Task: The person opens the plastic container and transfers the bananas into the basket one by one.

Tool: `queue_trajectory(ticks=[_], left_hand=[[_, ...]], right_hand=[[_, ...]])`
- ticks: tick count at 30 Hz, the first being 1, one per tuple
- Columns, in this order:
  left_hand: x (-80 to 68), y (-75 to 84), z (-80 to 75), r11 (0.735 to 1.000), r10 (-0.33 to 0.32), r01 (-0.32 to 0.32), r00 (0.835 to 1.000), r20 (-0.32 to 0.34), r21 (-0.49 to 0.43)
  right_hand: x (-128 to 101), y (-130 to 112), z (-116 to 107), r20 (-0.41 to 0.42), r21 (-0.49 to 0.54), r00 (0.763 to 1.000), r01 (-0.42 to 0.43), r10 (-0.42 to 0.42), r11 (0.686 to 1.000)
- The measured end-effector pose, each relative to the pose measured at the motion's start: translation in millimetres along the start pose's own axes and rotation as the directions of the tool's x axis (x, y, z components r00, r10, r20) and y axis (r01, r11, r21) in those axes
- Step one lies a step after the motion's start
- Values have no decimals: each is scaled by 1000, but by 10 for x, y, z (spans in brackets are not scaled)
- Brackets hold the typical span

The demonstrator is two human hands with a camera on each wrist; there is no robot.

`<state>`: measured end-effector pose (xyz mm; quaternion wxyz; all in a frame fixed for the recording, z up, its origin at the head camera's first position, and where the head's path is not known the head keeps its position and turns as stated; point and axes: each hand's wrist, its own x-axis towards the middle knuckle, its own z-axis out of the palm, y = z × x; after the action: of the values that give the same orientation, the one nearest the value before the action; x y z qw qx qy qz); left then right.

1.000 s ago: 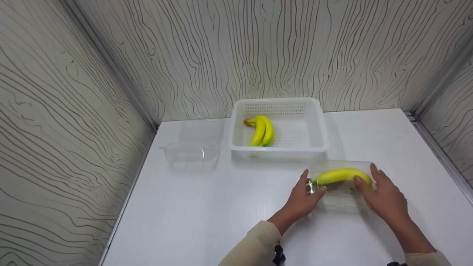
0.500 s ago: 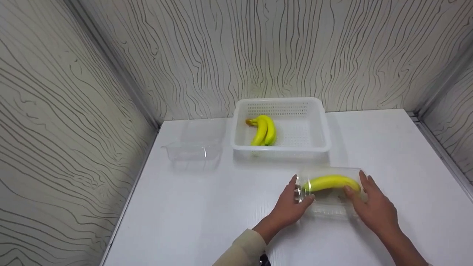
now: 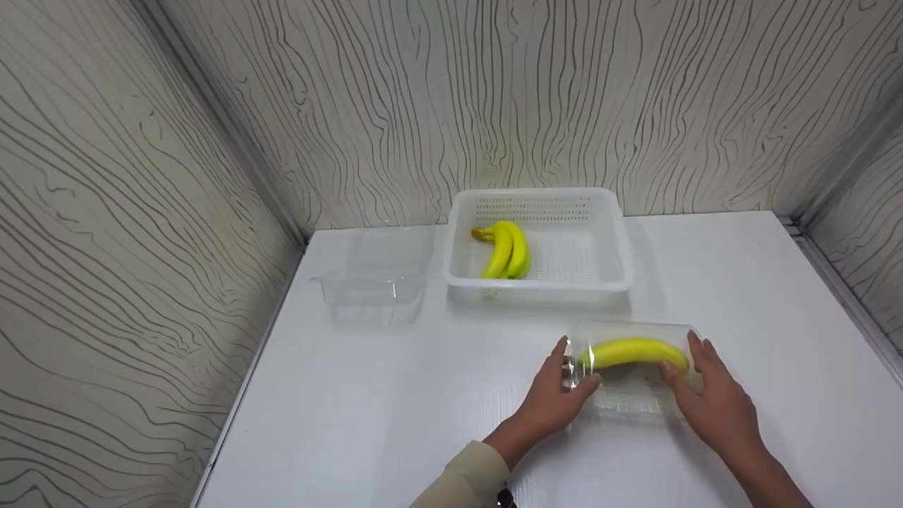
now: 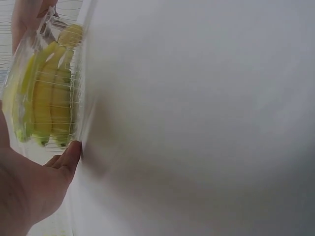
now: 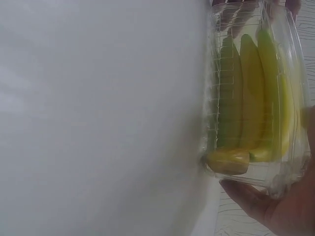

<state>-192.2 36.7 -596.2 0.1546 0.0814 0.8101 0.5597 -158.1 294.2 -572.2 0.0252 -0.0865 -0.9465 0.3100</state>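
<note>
A clear plastic clamshell box (image 3: pixel 624 403) lies closed near the right front of the table, with a bunch of yellow bananas (image 3: pixel 635 349) inside. The left hand (image 3: pixel 550 398) grips its left end, thumb along the near side. At the right end, the right hand (image 3: pixel 721 401) holds the box, thumb over the lid by the banana's tip. From the side, the left wrist view shows several bananas (image 4: pixel 47 93) lined up behind the ribbed wall. Their stubby brown-yellow stem end (image 5: pixel 229 161) shows in the right wrist view, close to the right hand's fingers.
A white slotted basket (image 3: pixel 540 284) stands at the back of the white table (image 3: pixel 338 409), with another bunch of bananas (image 3: pixel 502 250) in its left part. Left of it sits a second clear box (image 3: pixel 370 291) with its lid raised. Wood-patterned panels (image 3: pixel 423 106) enclose the table.
Both hands have shifted left and slightly toward the person, carrying the banana box along. Over the last half second they have barely moved. The basket and the second box stay put.
</note>
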Motion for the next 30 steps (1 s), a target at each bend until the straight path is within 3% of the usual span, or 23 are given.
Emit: queue_trajectory(ticks=[8, 21, 25, 30], left_hand=[[16, -75, -7, 995, 3, -2, 1000, 9, -105], [2, -92, 10, 990, -6, 7, 1000, 10, -141], [-10, -86, 13, 993, 10, -9, 1000, 14, -117], [-18, -90, 10, 993, 83, -84, 996, -15, -82]], right_hand=[[-2, 42, 16, 12, 27, 1000, -17, 16, 1000], [-50, 90, 61, -11, 106, 1000, -23, 24, 994], [-38, 146, 43, 28, 184, 998, -67, 63, 981], [-18, 295, -20, 128, 291, 987, -127, 93, 948]])
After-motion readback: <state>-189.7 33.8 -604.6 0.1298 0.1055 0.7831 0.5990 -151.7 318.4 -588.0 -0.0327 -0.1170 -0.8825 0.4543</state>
